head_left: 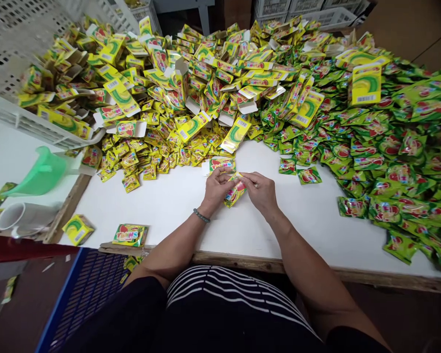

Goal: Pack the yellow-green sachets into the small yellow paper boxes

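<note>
Fingers: both hands are nearly closed, thumbs and fingertips pinched at the upper end of one small carton.
Held carton: the printed carton [235,193] is tilted between the hands, above the white tabletop [242,228]; its upper end is largely covered by fingers, so whether the flap is open is hard to tell.
Left hand: the left hand [217,186] grips the carton's left side; a beaded bracelet [201,215] circles the wrist.
Right hand: the right hand [260,192] pinches the carton's upper right.
Flat carton: another carton [223,164] lies just beyond the left fingers.
Yellow packets: a heap of small yellow packets [161,147] lies beyond and to the left.
Green packets: larger green packets [397,171] spread down the right side.
Carton pile: yellow cartons [161,61] cover the far side, some with white flaps out, and run into a white crate [40,125] at left.
Near edge: a carton [130,235] and a yellow box [78,230] sit at left.
Far left: a green scoop [40,174] lies near a white mug [27,216].
Below: a blue basket [83,289] stands beneath the wooden edge [238,261].
</note>
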A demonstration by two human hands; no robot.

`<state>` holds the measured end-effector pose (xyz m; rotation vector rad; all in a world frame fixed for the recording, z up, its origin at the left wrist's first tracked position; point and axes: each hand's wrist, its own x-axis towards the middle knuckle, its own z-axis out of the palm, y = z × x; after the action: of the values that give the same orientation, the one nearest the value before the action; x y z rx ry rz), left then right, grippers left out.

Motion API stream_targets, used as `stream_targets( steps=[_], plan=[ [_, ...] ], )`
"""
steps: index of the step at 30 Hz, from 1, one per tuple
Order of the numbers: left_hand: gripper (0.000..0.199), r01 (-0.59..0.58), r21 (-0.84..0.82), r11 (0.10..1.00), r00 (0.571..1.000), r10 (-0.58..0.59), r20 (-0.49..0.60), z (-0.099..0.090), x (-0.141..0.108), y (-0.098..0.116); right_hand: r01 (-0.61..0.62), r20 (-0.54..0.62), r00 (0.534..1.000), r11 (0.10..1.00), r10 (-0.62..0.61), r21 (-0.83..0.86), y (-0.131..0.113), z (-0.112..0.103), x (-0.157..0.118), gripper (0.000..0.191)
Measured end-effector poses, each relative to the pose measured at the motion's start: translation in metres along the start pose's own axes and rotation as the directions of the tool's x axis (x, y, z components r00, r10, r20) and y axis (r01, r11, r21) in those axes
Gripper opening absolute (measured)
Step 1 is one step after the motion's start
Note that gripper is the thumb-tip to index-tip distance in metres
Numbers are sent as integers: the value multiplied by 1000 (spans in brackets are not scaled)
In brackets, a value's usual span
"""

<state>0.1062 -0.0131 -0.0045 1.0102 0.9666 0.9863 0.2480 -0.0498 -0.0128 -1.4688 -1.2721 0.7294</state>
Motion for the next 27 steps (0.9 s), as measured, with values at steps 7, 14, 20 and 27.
stream_targets(
  steps=[7,14,20,27],
  plan=[
    [52,-3,18,1000,995,1,101,0,0,6,-257,116,966,902,230,348,11,-5,6,31],
    [54,29,-119,992,997,-20,76,-4,0,9,-90,229,973,967,34,240,3,-13,2,35],
    [57,50,-165,985,996,-38,78,-7,-1,15,190,142,972,982,-187,-1,-3,-5,-6,39],
    [54,69,73,995,995,-74,70,-16,-1,25,265,177,954,957,-243,-116,0,11,-10,41]
  ],
)
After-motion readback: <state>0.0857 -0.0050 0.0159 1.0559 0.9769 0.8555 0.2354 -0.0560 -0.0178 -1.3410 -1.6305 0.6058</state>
